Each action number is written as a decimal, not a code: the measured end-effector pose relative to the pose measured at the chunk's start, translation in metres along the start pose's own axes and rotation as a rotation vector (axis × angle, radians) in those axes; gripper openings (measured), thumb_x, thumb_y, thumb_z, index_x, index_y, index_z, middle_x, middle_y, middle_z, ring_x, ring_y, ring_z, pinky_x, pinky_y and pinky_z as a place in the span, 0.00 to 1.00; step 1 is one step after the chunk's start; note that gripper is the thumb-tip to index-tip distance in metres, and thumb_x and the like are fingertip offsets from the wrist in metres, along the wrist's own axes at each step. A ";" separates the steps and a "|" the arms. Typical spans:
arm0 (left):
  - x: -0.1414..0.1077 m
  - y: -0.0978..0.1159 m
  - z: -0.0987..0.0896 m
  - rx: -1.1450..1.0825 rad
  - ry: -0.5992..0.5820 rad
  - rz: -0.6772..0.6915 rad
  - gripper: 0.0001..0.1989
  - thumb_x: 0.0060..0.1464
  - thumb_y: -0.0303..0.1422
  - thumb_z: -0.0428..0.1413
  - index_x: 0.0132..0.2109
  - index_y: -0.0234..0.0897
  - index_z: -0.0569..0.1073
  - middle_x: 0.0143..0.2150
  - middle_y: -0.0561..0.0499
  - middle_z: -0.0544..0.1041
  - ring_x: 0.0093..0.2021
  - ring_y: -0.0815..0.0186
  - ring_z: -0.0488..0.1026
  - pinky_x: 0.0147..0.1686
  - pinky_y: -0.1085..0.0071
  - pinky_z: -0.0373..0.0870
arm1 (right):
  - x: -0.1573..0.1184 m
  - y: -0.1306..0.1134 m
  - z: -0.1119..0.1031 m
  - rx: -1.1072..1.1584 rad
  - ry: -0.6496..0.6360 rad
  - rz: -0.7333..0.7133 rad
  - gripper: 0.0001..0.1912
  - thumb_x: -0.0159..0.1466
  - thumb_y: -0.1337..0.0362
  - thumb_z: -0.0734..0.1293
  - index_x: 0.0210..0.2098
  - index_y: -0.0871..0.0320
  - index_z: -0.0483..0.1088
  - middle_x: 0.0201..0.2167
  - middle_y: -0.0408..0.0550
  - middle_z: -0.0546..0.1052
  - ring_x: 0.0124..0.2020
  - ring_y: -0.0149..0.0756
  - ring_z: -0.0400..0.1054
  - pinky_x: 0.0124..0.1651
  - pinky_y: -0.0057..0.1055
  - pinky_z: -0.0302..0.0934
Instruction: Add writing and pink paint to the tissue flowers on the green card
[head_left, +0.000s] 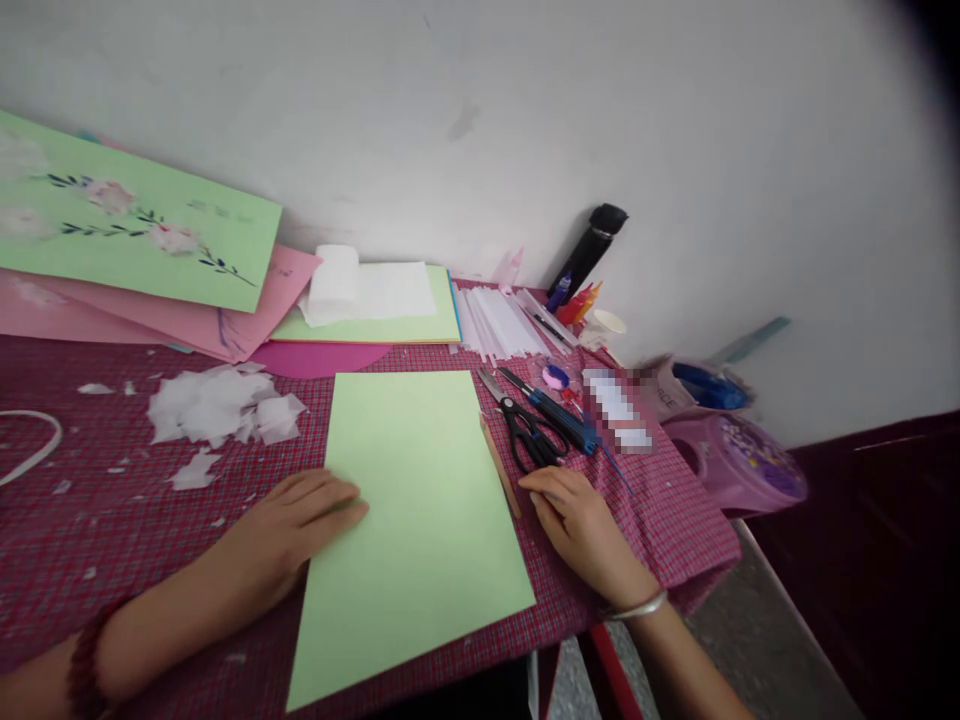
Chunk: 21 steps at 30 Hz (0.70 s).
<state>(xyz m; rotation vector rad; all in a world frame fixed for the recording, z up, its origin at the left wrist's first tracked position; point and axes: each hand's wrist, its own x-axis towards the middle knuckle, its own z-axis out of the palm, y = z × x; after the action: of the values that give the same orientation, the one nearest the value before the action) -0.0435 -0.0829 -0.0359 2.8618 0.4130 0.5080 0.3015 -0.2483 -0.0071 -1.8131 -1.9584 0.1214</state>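
Observation:
A plain light green sheet of paper [412,520] lies on the checked cloth in front of me. My left hand [311,515] rests open on its left edge, fingers stretched out over the paper. To the right of the sheet, my right hand [574,520] lies on the cloth with its fingers loosely extended and nothing visible in them. Its fingertips are close to a pencil [500,465] beside the paper's right edge. Just beyond them are black-handled scissors [529,425] with open blades and a blue-and-black slim tool [555,412].
Torn white paper [217,405] lies at left. Green and pink sheets, one with painted flowers [172,235], lean at back left. A tissue roll [335,280], white strips [499,322], paint tubes [577,305] and a black bottle [589,250] line the wall. Pink containers [705,470] stand right.

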 end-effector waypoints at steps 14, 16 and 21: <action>-0.014 -0.019 0.013 0.056 0.039 -0.115 0.24 0.57 0.29 0.50 0.61 0.47 0.68 0.60 0.47 0.72 0.56 0.52 0.70 0.52 0.56 0.70 | 0.017 0.027 -0.021 -0.045 0.056 0.047 0.11 0.68 0.70 0.60 0.44 0.55 0.73 0.40 0.49 0.79 0.41 0.40 0.74 0.47 0.41 0.68; -0.013 -0.018 0.014 0.054 0.054 -0.144 0.23 0.57 0.30 0.50 0.59 0.48 0.69 0.59 0.47 0.73 0.56 0.52 0.70 0.52 0.56 0.70 | 0.020 0.046 -0.029 -0.057 0.116 0.118 0.10 0.68 0.67 0.61 0.44 0.55 0.74 0.38 0.49 0.79 0.39 0.40 0.75 0.44 0.39 0.69; -0.011 -0.016 0.016 0.035 0.063 -0.171 0.23 0.56 0.30 0.50 0.58 0.48 0.70 0.58 0.47 0.73 0.56 0.53 0.69 0.53 0.59 0.68 | 0.048 0.129 -0.062 -0.157 0.345 0.420 0.12 0.65 0.63 0.61 0.41 0.58 0.75 0.33 0.50 0.80 0.31 0.41 0.75 0.37 0.35 0.68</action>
<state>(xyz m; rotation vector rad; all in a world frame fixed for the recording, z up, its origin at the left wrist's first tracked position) -0.0517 -0.0741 -0.0580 2.8150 0.6761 0.5657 0.4430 -0.2010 0.0136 -2.1591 -1.3691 -0.2059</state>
